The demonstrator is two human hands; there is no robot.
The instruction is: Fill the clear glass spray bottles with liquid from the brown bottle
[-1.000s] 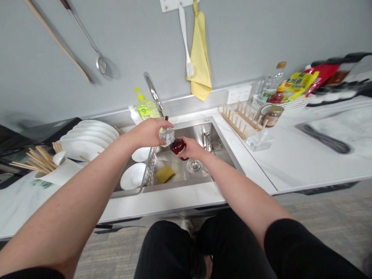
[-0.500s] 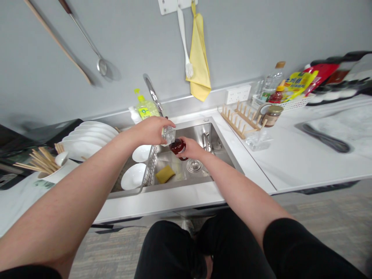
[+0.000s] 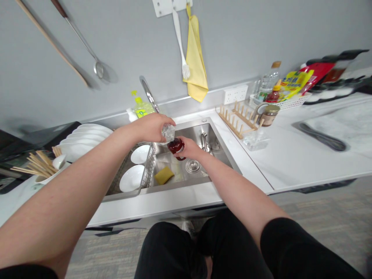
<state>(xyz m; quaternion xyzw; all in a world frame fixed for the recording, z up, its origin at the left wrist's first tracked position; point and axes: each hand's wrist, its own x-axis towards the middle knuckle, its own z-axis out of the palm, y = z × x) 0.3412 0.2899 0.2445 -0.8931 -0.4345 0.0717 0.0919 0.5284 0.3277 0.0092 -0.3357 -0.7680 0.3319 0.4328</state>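
Observation:
Over the sink [image 3: 209, 170], my left hand [image 3: 152, 126] is closed round a small clear glass [image 3: 168, 133], which is tilted toward the right. My right hand [image 3: 188, 147] grips a dark red jar [image 3: 176, 147] with a pale label, just below and beside the glass. The glass's lower end is at the jar's top; whether they touch I cannot tell. Under them in the sink lies a yellow sponge [image 3: 164, 175], left of the round drain [image 3: 193, 166].
Left of the sink, a wire rack [image 3: 148, 166] holds white bowls [image 3: 132, 178]; white plates [image 3: 84, 139] and chopsticks [image 3: 42, 164] stand farther left. Behind are a faucet [image 3: 148, 91] and soap bottle [image 3: 142, 107]. Rightward sit a wooden rack [image 3: 232, 121], a lidded jar [image 3: 269, 115] and a clear container [image 3: 255, 141].
The view has shifted slightly, so most things sit a little farther left. Both hands keep their holds, and the glass and the jar stay close together.

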